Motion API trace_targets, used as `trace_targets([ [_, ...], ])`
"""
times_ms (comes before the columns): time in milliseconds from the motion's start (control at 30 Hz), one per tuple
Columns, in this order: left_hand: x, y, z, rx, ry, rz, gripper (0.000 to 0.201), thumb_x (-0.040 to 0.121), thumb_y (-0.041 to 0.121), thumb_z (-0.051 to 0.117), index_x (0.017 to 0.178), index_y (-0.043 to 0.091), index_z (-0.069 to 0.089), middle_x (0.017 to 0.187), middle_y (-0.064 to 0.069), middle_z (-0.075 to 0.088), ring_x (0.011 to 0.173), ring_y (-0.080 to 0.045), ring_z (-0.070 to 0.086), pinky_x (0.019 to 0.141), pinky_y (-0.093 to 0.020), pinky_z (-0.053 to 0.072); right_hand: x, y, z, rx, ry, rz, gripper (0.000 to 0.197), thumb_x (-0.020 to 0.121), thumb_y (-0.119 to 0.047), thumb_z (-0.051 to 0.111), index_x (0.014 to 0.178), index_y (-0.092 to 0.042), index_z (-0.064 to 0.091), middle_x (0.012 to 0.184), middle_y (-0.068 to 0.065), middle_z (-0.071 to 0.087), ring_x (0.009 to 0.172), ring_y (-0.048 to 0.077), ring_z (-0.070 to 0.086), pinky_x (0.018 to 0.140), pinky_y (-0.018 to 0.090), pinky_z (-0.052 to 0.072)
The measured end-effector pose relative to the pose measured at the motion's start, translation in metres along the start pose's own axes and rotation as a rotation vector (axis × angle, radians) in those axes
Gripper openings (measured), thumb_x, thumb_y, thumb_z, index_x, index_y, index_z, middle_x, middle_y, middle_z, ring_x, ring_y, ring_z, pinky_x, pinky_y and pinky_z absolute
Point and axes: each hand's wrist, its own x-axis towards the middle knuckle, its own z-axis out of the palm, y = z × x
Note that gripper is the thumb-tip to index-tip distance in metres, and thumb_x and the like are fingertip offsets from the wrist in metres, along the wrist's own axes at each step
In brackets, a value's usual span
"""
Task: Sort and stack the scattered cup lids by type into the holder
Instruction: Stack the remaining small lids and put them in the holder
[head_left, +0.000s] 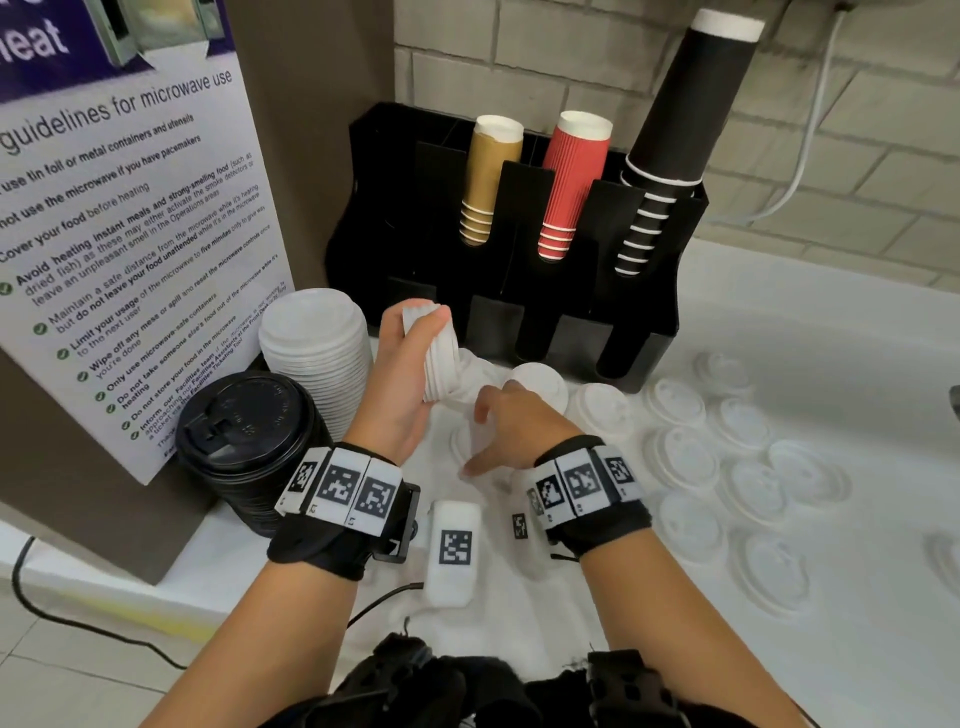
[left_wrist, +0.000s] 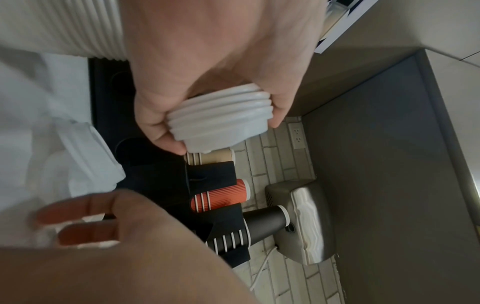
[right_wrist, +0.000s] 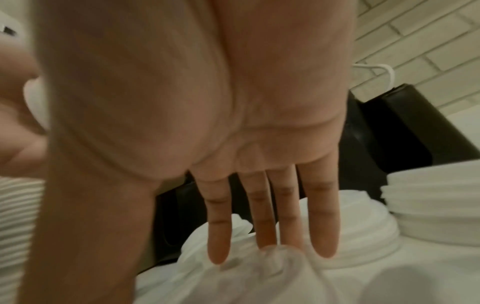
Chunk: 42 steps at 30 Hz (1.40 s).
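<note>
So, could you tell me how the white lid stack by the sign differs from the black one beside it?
The white stack is pale, taller and sits further back; the black stack is dark, nearer the counter edge, its top lid's sip flap plain to see. The white stack's top looks smoother. Both stand upright on the counter, left of the holder, untouched by either hand.
</note>
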Motion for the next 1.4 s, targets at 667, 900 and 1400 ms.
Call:
trace_targets([
  [667,-0.002,0.0,-0.009,0.039,-0.114,-0.024,0.021,0.094,0.033,0.057,0.114,0.033,0.049,0.101,0.009,0.054,0.088,-0.01,0.057,0.063,-0.028,0.051,-0.022,0.027,-0.049,0.855,0.19,-0.204,0.04,0.085,-0.031,0.068,0.121,-0.038,0.052,0.099,0.002,0.062,0.092,0.012,0.064,0.081,0.032,0.058],
  [900,-0.008,-0.002,-0.001,0.024,-0.236,-0.084,0.037,0.08,0.046,0.057,0.115,0.037,0.052,0.119,0.0,0.059,0.105,-0.019,0.061,0.079,-0.04,0.052,-0.033,0.007,-0.045,0.935,0.209,-0.392,0.044,0.088,-0.01,0.064,0.126,-0.029,0.053,0.113,0.007,0.06,0.1,0.019,0.065,0.082,0.03,0.057],
  [1400,-0.008,0.0,-0.003,-0.065,-0.115,-0.027,0.023,0.091,0.036,0.057,0.112,0.029,0.051,0.113,-0.001,0.056,0.098,-0.018,0.059,0.064,-0.03,0.054,-0.015,0.002,-0.041,0.958,0.354,-0.353,0.027,0.09,-0.026,0.063,0.117,-0.029,0.058,0.106,-0.003,0.061,0.098,0.01,0.063,0.082,0.026,0.056],
])
